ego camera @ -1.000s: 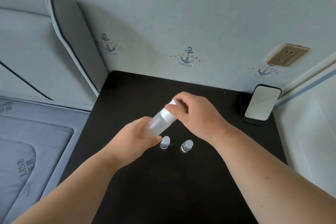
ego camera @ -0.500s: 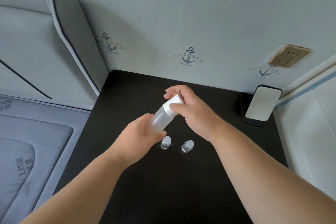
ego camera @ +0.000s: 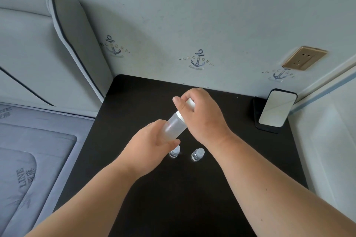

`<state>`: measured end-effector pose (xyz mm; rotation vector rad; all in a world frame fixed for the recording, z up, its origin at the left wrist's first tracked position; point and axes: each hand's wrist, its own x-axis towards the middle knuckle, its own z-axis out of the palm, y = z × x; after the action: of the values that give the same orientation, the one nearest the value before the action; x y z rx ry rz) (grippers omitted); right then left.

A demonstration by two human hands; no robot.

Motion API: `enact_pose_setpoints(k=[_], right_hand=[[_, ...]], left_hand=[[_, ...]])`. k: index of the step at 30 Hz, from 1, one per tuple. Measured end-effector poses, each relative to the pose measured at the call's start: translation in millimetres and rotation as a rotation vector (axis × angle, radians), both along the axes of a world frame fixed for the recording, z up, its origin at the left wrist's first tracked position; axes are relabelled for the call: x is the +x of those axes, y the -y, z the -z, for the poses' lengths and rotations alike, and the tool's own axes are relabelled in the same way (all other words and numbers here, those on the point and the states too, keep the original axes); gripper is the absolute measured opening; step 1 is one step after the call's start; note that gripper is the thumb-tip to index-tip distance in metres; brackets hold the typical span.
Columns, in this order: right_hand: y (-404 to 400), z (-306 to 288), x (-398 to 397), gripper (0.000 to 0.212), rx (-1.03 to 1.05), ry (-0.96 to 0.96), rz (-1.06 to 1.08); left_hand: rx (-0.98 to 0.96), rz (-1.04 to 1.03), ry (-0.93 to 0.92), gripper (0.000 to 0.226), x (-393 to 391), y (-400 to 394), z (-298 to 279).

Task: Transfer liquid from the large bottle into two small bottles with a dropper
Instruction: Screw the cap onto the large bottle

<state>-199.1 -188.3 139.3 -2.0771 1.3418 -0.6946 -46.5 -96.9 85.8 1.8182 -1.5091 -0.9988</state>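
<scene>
The large frosted bottle [ego camera: 174, 126] is held tilted above the black table [ego camera: 146, 98], its white cap [ego camera: 189, 104] pointing up and to the right. My left hand [ego camera: 152, 146] grips the bottle's lower body. My right hand [ego camera: 200, 115] curls its fingers round the cap. Two small clear bottles stand on the table just below the hands: the left small bottle [ego camera: 175, 152] is partly hidden by my left thumb, and the right small bottle [ego camera: 197, 154] is in plain sight. No dropper shows.
A phone [ego camera: 276, 108] leans against the wall at the table's back right corner. A wall socket [ego camera: 304, 57] sits above it. A grey padded bed [ego camera: 38, 86] borders the table on the left, and a white surface [ego camera: 327, 140] on the right.
Both hands have lifted the large bottle slightly up and away from me. My right hand has turned on the cap, its fingers now wrapped further over it.
</scene>
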Motion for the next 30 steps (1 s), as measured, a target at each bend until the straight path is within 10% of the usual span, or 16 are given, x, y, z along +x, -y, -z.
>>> enact_pose_setpoints(k=[9,16,22,30], right_hand=[[3,-7,-17,0.024,0.450,0.259,-0.259],[2,0,-10,0.030,-0.007,-0.116,-0.009],[3,2,-20,0.027,0.521,0.463,-0.203],[10,5,-26,0.036,0.247,0.098,-0.016]], left_hand=[[0.087,-0.003,-0.226,0.018,6,1,1],[0.053,0.026,-0.121,0.019,-2,2,1],[0.120,0.028,-0.256,0.015,2,6,-3],[0.134,0.026,-0.214,0.018,6,8,-4]])
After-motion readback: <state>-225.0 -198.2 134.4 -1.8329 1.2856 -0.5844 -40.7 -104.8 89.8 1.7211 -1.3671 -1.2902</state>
